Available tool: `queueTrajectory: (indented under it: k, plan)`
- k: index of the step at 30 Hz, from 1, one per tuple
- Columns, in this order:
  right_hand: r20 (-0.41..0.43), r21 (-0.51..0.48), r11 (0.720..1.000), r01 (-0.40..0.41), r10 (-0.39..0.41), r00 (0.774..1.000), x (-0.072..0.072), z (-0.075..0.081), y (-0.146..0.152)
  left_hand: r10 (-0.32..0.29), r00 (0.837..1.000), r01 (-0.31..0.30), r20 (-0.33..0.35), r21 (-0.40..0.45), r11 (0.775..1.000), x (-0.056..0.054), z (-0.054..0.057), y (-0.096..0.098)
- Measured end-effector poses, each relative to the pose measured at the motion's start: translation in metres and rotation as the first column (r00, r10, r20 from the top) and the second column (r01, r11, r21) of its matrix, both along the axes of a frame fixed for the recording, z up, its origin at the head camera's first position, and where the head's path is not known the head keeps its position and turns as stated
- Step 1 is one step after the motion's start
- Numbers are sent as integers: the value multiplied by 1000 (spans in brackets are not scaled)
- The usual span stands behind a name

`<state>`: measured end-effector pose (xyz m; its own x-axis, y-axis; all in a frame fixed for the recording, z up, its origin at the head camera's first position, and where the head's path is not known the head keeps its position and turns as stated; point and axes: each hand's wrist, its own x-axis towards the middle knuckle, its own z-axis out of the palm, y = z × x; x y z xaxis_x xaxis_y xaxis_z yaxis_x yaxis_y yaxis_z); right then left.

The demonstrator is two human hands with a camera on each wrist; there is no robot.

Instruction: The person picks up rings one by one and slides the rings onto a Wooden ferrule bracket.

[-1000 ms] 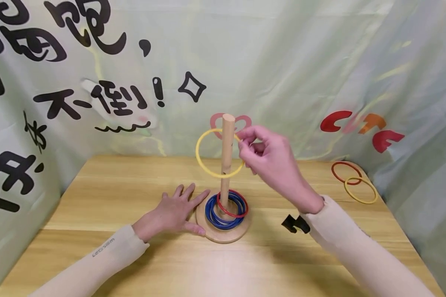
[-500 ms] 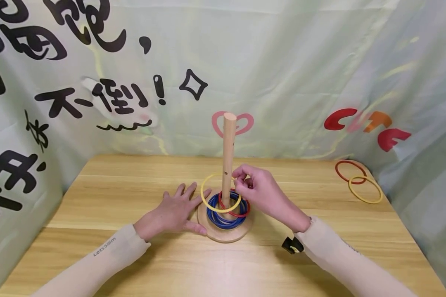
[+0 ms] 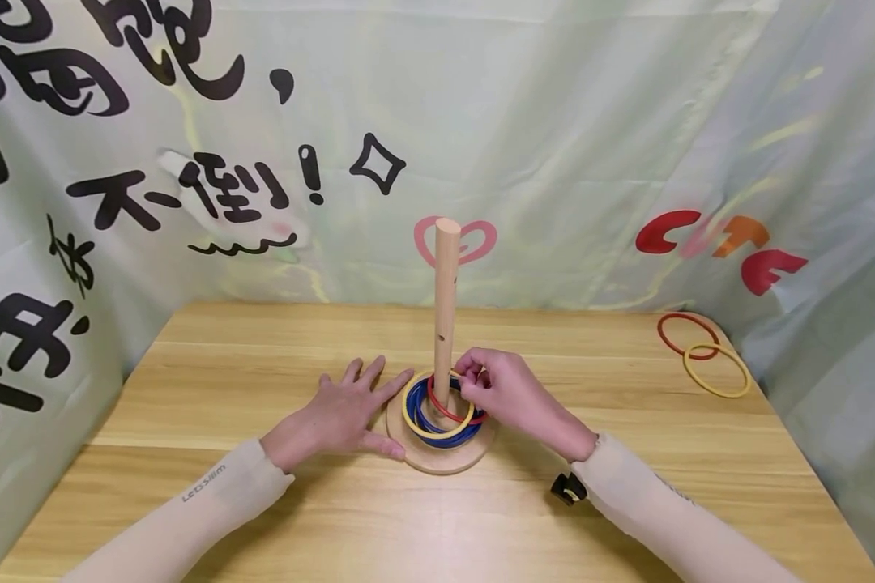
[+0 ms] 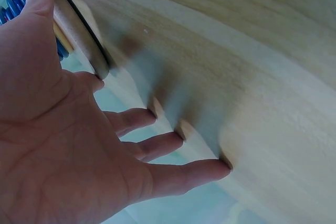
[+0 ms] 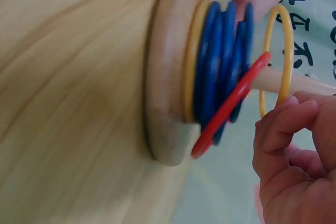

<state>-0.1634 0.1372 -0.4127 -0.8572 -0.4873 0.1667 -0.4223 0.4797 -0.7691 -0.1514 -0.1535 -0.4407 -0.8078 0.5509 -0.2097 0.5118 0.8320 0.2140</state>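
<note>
My right hand [image 3: 506, 393] pinches a thin yellow ring [image 5: 288, 51] between thumb and fingers. The ring encircles the upright wooden post [image 3: 446, 308], just above the stack in the right wrist view. Several blue rings [image 5: 226, 66] lie piled round the post's foot, with another yellow ring [image 5: 193, 72] beneath them. Across the top of the pile a red ring [image 5: 231, 106] leans at a slant. My left hand [image 3: 339, 417] is spread flat on the table, its thumb and index finger touching the rim of the round wooden base [image 3: 441, 463].
At the table's back right corner, a red ring [image 3: 659, 332] and a yellow ring [image 3: 744, 385] overlap. A printed cloth [image 3: 554, 121] hangs behind and along the sides of the wooden table [image 3: 262, 348]. A small black device [image 3: 569, 488] sits by my right cuff.
My right hand has lowered the yellow ring down along the post, from near its top to just over the stack. The left hand has stayed in place.
</note>
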Motion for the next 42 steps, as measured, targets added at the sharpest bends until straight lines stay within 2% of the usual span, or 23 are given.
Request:
queueTrajectory:
  k: [7,10,18,25,28,33,36,39,42]
  plan:
    - [20,34,999,29,-30,999,-2,-5,4,-4,1000,4,2,12,1000,-2,1,2]
    - [19,33,997,69,-69,997,1,-5,7,-7,1000,7,-6,5,1000,-2,2,3]
    - [-11,-42,983,178,-178,984,9,-5,35,-12,1000,12,-15,10,1000,-4,2,4]
    - [-38,-135,949,286,-293,955,16,-7,78,-4,1000,4,-5,14,1000,-4,0,2]
    - [-94,-156,926,344,-361,928,15,-10,103,-1,1000,1,-5,17,1000,-3,-2,1]
    - [-176,-150,868,473,-494,851,9,-15,149,-4,1000,5,-14,19,1000,-1,-4,0]
    - [-204,-139,833,535,-553,808,11,-13,174,-9,1000,10,-18,23,1000,0,-3,0]
    - [-235,-111,797,593,-601,764,13,-10,197,-10,1000,11,-23,25,1000,1,-3,-1]
    - [-221,-35,763,646,-636,739,13,-10,225,-14,999,14,-30,18,1000,1,-2,-1]
